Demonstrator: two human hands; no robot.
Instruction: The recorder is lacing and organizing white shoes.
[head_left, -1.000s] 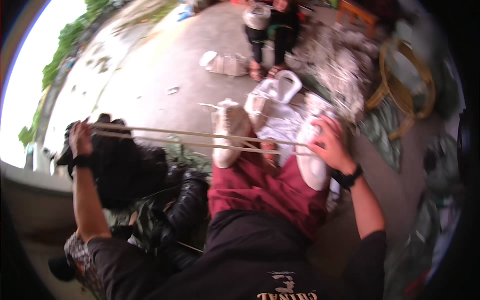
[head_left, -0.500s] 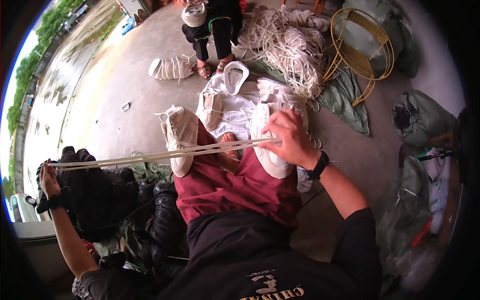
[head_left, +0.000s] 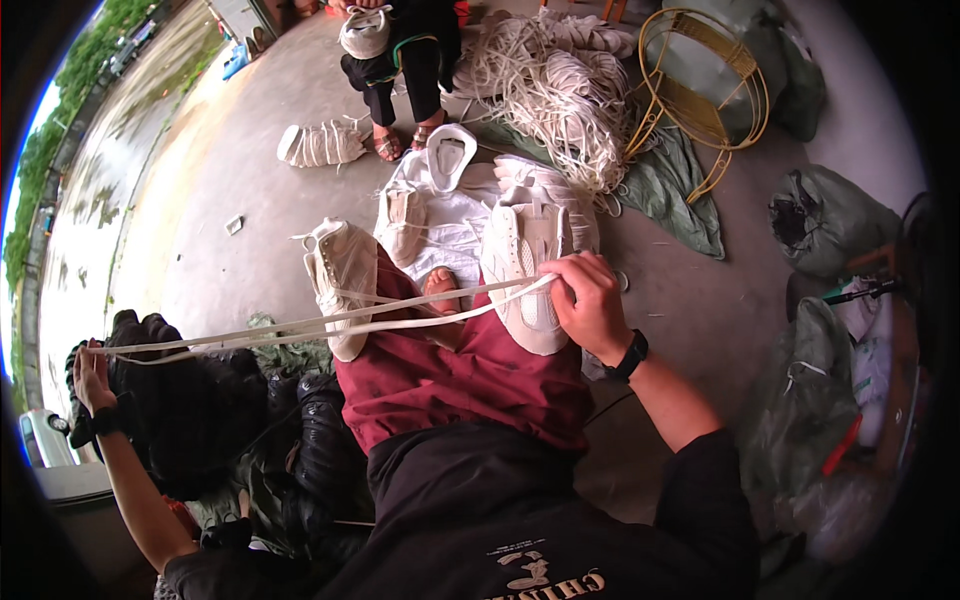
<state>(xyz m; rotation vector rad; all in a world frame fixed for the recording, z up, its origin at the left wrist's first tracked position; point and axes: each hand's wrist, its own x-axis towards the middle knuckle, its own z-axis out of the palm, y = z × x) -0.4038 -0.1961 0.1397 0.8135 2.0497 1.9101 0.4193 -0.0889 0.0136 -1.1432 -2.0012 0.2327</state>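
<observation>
White shoelaces stretch across my lap in long strands. At the far left, my left hand is closed on one end. My right hand pinches the other end, beside the right-hand shoe. That white shoe rests on my right thigh, toe toward me, with the strands passing over it. A second white shoe lies on my left thigh, also under the strands, with a short loop of lace at its far end. Whether the laces are threaded into either shoe I cannot tell.
White cloth with several shoes lies beyond my knees. A tied shoe bundle, a lace heap and a yellow round-framed chair stand farther off. Another person's hand holds a shoe. Black bundles lie left, green sacks right.
My right hand has turned and its fingers have closed in around the lace end. The strands have spread apart, the lower one sagging more. The whole view has shifted slightly.
</observation>
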